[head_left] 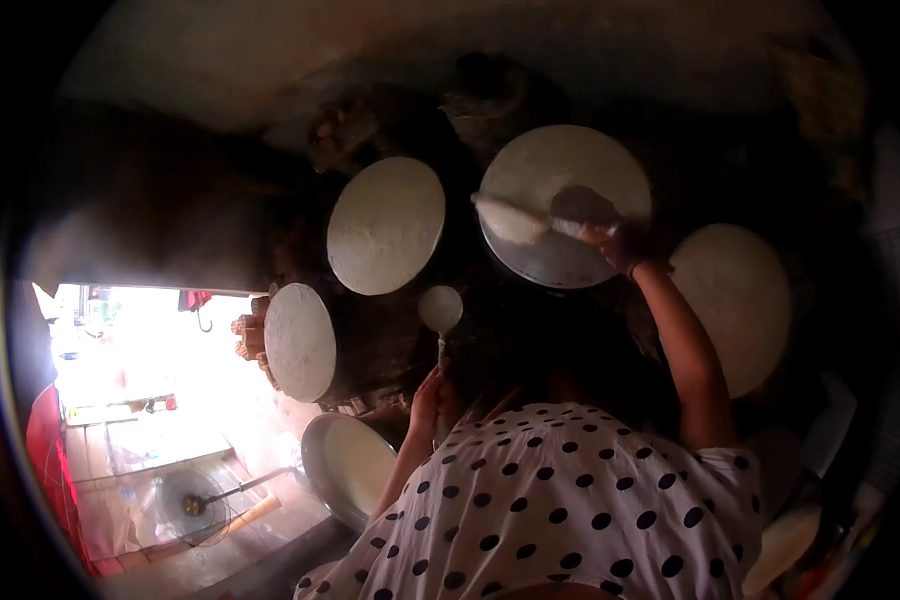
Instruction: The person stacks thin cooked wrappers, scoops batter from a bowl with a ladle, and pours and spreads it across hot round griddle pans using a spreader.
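1. Ladle (440, 309) stands out in front of the person's body, its round, pale cup pointing away from them; whether anything lies in it, I cannot tell.
2. The left hand (426, 402) is closed around the ladle's handle, below the cup.
3. The right hand (620, 250) reaches forward with the arm extended and grips the handle of a paddle-like tool (510, 220). The hand lies in shadow, so the exact placing of its fingers is hard to see.
4. That tool has a broad, whitish end, slightly blurred, and is over the largest disc (610, 165), its tip by the left edge. Whether it touches the surface, I cannot tell. A dark shadow falls on the disc beside it.
5. Three more pale, round discs surround the work: an upper-left disc (387, 226) beyond the ladle, a lower-left disc (300, 343) near the bright opening, and a right-hand disc (738, 315) beside the right forearm.
6. A bowl (316, 468) holding something whitish sits just beside the left forearm.
7. The person wears a white shirt (560, 500) with dark dots.
8. Past the lower-left disc, a fan (192, 504) shows in the brightly lit area.
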{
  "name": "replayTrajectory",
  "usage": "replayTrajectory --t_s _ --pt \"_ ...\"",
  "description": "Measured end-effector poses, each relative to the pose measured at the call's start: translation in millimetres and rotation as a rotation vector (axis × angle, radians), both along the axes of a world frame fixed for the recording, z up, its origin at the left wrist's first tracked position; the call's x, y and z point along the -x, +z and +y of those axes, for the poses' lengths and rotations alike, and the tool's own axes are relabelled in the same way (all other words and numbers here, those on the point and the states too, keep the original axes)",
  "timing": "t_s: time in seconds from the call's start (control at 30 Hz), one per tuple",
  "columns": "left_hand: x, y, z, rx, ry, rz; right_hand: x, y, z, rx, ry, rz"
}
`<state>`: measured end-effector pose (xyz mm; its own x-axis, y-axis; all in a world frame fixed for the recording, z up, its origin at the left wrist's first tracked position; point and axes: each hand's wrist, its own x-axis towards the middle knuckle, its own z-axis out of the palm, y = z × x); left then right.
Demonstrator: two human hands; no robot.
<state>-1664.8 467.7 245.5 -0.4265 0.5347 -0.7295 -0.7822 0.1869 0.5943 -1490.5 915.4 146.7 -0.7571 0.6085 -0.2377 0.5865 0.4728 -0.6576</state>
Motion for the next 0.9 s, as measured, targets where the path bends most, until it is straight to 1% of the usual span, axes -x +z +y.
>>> replayTrajectory --t_s 0.03,0.07,0.13,0.2,0.23,0.27,0.3,0.37,0.4,0.43,0.47,0.53,0.57,0.63,0.67,0.7,0.8,0.9 --pt "3 -6 0 0.006 -0.014 0.01 -13 -2 -12 0.083 -0.079 -0.028" --pt "7 -13 0 -0.004 -0.022 -0.003 -34 -3 -23 0.001 -0.036 0.07" --pt "13 -25 0 -0.057 -0.07 0.034 -60 46 -45 0.065 -0.121 -0.004" --pt "12 -31 2 -0.085 -0.094 0.051 -90 11 -52 0.133 -0.282 0.297" --pt "8 -21 12 -0.078 -0.091 0.029 -93 15 -50 0.085 -0.419 0.251" --pt "6 -21 16 -0.073 -0.09 0.008 -80 2 -61 -0.028 -0.471 0.675" --pt "3 -21 20 -0.074 -0.104 0.013 -59 -4 -71 -0.052 -0.524 0.572" --pt "0 -12 8 -0.094 -0.117 -0.004 -2 15 -102 0.075 -0.575 0.257" --pt "3 -11 3 -0.095 -0.13 -0.011 41 25 -114 0.233 -0.567 0.042" --pt "7 -10 -3 -0.101 -0.126 -0.019 81 19 -133 0.088 -0.598 0.195" --pt "4 -5 -3 -0.107 -0.121 -0.045 111 1 -142 -0.06 -0.623 0.351" --pt "6 -8 -12 -0.116 -0.108 -0.089 166 -85 -147 0.004 -0.908 0.275" --pt "7 -9 -20 -0.101 -0.119 -0.059 157 -84 -155 0.002 -0.906 0.257" --pt "8 -7 -36 -0.082 -0.131 -0.032 125 -49 -173 0.34 -0.987 0.203" --pt "8 -8 -43 -0.089 -0.131 -0.048 102 5 -184 0.313 -1.034 -0.011" --pt "6 -9 -50 -0.094 -0.1 -0.069 95 2 -179 0.3 -1.032 -0.02" --pt "7 -10 -69 -0.077 -0.052 -0.1 90 -23 -165 0.402 -1.24 0.277" --pt "11 -7 -82 -0.038 -0.083 -0.035 149 -81 -144 0.536 -1.272 0.432"
